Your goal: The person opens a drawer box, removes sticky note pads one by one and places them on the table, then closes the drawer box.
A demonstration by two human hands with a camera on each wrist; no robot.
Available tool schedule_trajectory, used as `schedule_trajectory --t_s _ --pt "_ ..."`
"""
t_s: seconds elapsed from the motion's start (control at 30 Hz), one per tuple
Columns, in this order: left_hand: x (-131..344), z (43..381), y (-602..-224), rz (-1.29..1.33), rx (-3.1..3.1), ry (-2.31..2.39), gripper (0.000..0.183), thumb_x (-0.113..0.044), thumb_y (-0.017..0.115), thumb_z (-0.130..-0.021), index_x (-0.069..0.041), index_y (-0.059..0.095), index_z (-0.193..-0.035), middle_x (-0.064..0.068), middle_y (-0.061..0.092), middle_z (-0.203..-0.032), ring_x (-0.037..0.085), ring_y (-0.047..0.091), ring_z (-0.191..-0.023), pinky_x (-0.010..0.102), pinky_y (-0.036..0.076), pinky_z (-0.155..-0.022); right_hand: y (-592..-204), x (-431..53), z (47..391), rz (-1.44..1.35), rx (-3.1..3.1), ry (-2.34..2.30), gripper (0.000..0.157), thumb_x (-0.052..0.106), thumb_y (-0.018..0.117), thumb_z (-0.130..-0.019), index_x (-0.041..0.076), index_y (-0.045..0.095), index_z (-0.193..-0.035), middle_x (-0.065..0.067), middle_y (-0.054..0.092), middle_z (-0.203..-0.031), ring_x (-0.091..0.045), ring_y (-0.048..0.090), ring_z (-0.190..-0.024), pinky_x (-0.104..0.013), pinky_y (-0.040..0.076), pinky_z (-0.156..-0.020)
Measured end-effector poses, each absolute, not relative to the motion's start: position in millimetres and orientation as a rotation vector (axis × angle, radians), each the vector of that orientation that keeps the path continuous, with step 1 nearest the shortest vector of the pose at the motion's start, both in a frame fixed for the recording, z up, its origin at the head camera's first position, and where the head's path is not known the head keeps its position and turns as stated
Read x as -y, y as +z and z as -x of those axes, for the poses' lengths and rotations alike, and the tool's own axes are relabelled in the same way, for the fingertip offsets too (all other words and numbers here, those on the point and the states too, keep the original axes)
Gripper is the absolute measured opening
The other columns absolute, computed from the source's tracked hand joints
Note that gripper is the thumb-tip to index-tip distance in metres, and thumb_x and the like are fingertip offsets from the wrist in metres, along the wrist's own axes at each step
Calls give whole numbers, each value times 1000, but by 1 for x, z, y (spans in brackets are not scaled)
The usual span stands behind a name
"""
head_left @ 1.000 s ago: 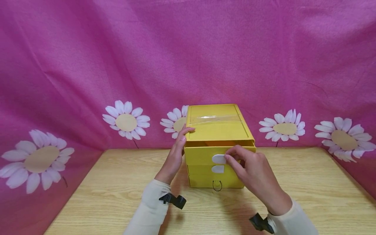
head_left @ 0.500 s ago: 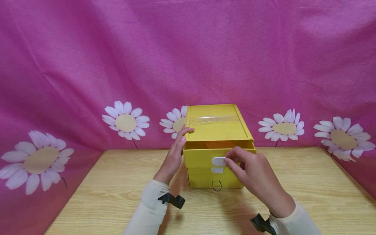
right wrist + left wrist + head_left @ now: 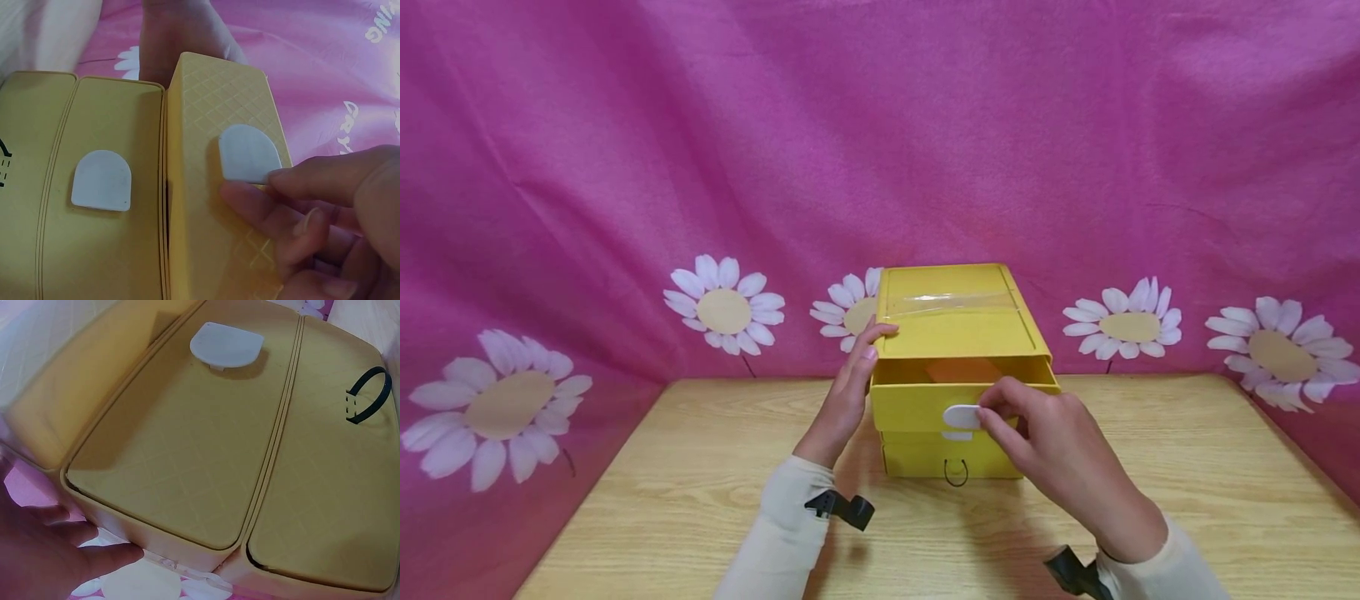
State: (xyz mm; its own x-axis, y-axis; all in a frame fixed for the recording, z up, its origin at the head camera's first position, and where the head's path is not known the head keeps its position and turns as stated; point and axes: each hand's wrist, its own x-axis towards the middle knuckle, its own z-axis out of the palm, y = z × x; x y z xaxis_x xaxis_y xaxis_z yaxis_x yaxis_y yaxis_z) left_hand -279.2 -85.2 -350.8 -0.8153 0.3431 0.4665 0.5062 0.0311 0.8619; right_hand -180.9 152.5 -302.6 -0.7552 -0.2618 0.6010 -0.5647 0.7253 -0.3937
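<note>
A yellow drawer box (image 3: 955,325) with three stacked drawers stands on the table. Its top drawer (image 3: 910,408) is pulled partway out, and something orange (image 3: 962,369) shows inside. My right hand (image 3: 1060,450) pinches the white drawer handle (image 3: 247,156) of that drawer between thumb and fingers. My left hand (image 3: 842,400) rests against the box's left side, one fingertip over the top edge; in the left wrist view its fingers look extended along the wall. The middle drawer has a similar white handle (image 3: 103,181), and the bottom one carries a thin black loop (image 3: 370,397).
Clear tape (image 3: 947,304) crosses the top of the box. Behind the wooden table (image 3: 700,467) hangs a pink cloth (image 3: 850,142) printed with white flowers. Black camera mounts sit on both wrists, over pale sleeves (image 3: 782,533).
The top drawer has come further out toward me with my right hand on its handle, showing more of its inside. My left hand has stayed against the box's side.
</note>
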Motion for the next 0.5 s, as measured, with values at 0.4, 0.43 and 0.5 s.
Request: schedule_trajectory --t_s 0.4,0.43,0.5 --pt "85 278 -351 879 2163 -1914 45 -45 27 -103 -26 40 -141 -8 8 -160 9 2 -145 58 12 -113 -299 -153 175 -650 2422 743 11 14 72 -85 22 64 -84 20 53 -62 1 36 -48 -21 32 -47" --pt "85 278 -350 874 2165 -1917 44 -44 27 -103 -25 40 -141 -7 8 -160 9 2 -145 57 12 -113 -298 -153 174 -651 2426 740 12 13 72 -85 22 64 -84 20 52 -62 1 36 -48 -21 33 -47" --pt "85 278 -349 860 2174 -1923 43 -41 26 -104 -25 40 -141 -6 7 -161 8 3 -145 55 13 -114 -298 -153 173 -653 2433 735 12 13 72 -85 22 63 -84 20 52 -61 1 37 -48 -21 33 -47"
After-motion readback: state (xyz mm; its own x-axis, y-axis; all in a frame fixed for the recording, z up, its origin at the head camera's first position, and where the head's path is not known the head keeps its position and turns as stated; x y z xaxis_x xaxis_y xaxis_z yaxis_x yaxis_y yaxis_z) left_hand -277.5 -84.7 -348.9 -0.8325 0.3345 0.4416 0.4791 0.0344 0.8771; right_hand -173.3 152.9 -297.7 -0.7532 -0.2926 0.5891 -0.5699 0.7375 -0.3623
